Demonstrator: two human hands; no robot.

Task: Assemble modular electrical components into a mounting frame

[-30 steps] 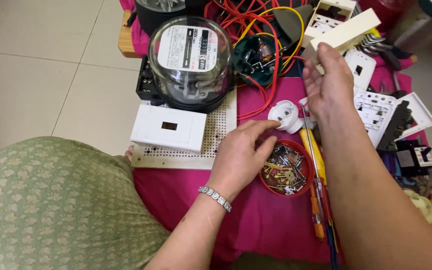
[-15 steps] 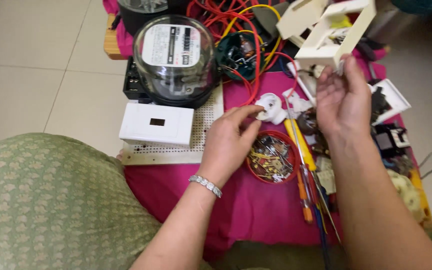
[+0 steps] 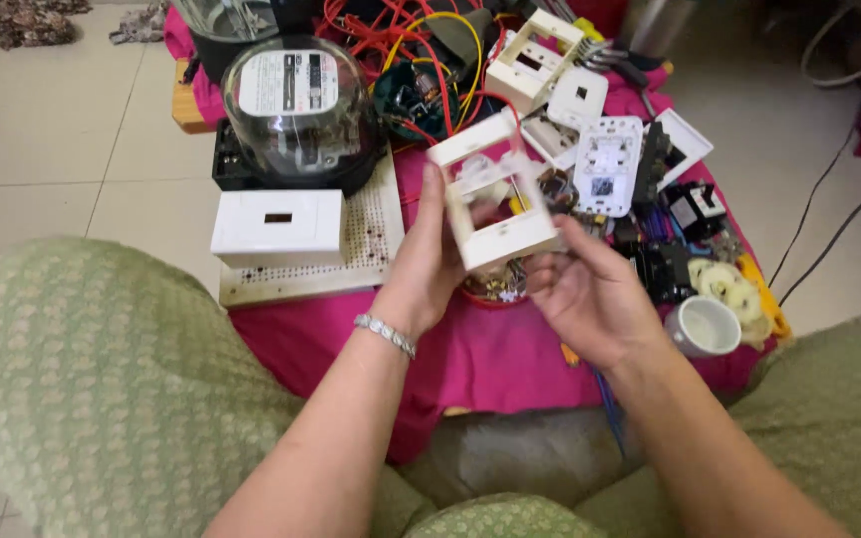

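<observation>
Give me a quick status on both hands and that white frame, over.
Left hand and right hand both grip the white plastic frame, held up over the pink cloth. Small red bowl of screws directly beneath. Nothing between the hands.

Two bare forearms, no sleeves in sight. Left hand (image 3: 429, 267) and right hand (image 3: 590, 294) both bare: no gloves, no rings to be made out. Slim silver-coloured linked metal bracelet (image 3: 385, 334) around the left wrist. Right wrist plain. Loose pale green woven garment with a small repeating lighter motif (image 3: 82, 389) over both knees, the same cloth at the right edge and along the bottom.
</observation>
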